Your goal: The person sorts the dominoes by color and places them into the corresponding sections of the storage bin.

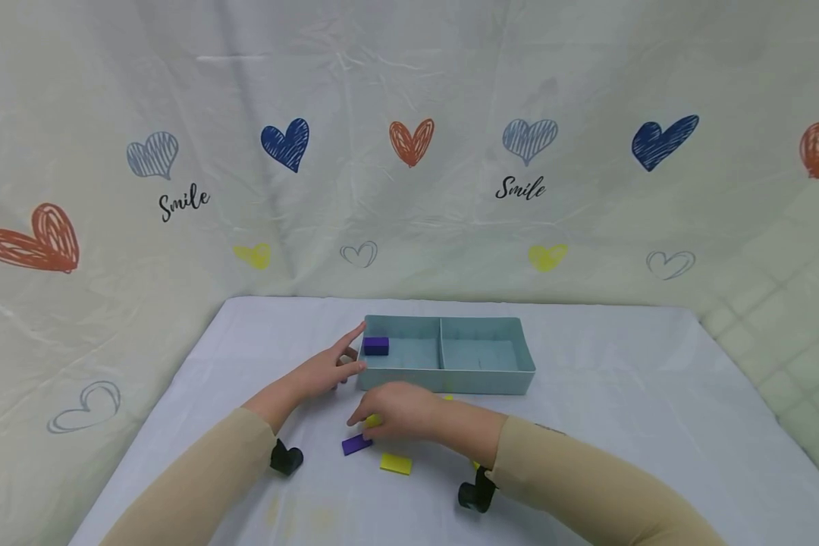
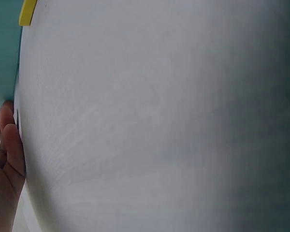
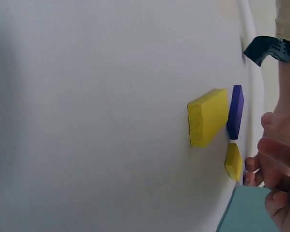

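Teal walls form the divided box, my reference for every place reported. One purple block sits inside it, against the left end of its left compartment.

Left hand: at the box's left end, index finger stretched along it and thumb well apart near the front corner; I cannot tell how firmly it bears. Remaining fingers are partly hidden.

Right hand: just in front of the box's left compartment, reaching down. Index finger and thumb stand apart; I see nothing pinched between them. A yellow piece shows in that gap, and a loose purple block, nearer me than the box, lies by the thumb. Another yellow block lies farther out in front of the box.

Risks, in my judgement:
1. With loose pieces so near one another in front of the box, a grasp at one could catch or push its neighbour.
2. These pieces look thin and lie flat; a pinch landing too high could slip off the edges.
3. Any hard push by the left hand could slide the box across the cloth or ruck it.
4. Forearms run close before the box; the right cuff's black mount could sweep a piece aside.
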{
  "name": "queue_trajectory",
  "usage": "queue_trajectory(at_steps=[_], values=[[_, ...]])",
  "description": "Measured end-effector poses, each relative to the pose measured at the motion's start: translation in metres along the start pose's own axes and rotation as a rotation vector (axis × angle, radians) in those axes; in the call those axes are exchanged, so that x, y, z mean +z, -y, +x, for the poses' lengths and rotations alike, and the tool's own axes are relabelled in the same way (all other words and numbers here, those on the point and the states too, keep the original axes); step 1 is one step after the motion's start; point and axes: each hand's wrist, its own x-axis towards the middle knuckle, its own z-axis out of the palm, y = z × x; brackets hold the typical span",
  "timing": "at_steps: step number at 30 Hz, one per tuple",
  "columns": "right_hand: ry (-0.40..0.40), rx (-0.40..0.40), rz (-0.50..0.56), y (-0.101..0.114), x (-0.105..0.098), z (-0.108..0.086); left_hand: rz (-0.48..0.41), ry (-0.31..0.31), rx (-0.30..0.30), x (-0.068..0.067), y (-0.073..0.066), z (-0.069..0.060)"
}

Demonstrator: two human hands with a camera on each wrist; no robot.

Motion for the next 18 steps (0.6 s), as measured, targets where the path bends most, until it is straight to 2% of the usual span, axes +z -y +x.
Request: queue_trajectory(at_steps=[5,13,18], values=[[0.054,0.02,0.016,0.003,0.003,0.002,0.001,0.0,-0.003,0.0,0.001,0.001],[0.09,-0.01,-0.108,0.005,0.009,0.004,-0.005,-0.002,-0.001,0.001,0.002,0.001],[0.097,0.012,-0.105,0.005,0.012,0.004,-0.011,-0.003,-0.008,0.0,0.003,0.002]])
